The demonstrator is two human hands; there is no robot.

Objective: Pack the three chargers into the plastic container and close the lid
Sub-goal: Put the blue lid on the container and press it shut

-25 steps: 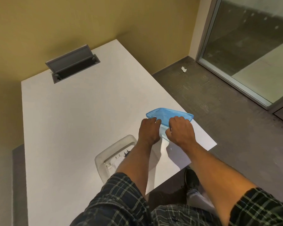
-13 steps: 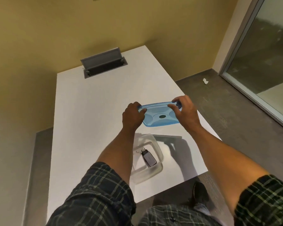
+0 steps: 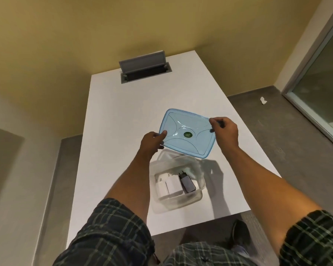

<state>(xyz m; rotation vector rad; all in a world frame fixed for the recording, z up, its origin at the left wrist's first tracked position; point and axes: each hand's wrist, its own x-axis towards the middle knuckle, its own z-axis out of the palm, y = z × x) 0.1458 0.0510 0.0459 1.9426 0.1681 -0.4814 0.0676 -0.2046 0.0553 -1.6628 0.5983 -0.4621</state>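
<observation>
Lid (image 3: 187,131) is up in the air right now, pinched from both ends, and the whole next move comes down to one thing: the container (image 3: 178,184) sits below it and a bit closer to me, not straight underneath. So I reckon the lid has to come back toward my body as well as down before it can seat. Left hand (image 3: 151,144) has its fingers (image 3: 162,134) clamped on the lid's left short edge, thumb on top; right hand (image 3: 224,132) is clamped on the right short edge, near the far corner. The lid's long axis runs left to right between my hands, tilted a little so the right end sits farther away. The container looks turned the other way, its long side running more or less away from me, so I'd guess the lid needs a twist too, though the clear plastic makes the rim hard to read. The left hand is the one nearer the container. All three chargers are already inside, lying side by side at the near end: two white chargers (image 3: 168,186) and a dark charger (image 3: 187,183) right of them, touching or nearly. Container rests on the white surface (image 3: 113,121) near its front edge. Compared with half a second ago, the lid has tipped from nearly edge-on to showing its full face with the green sticker (image 3: 188,134), and my view has swung so the container is no longer hidden behind my left arm.
</observation>
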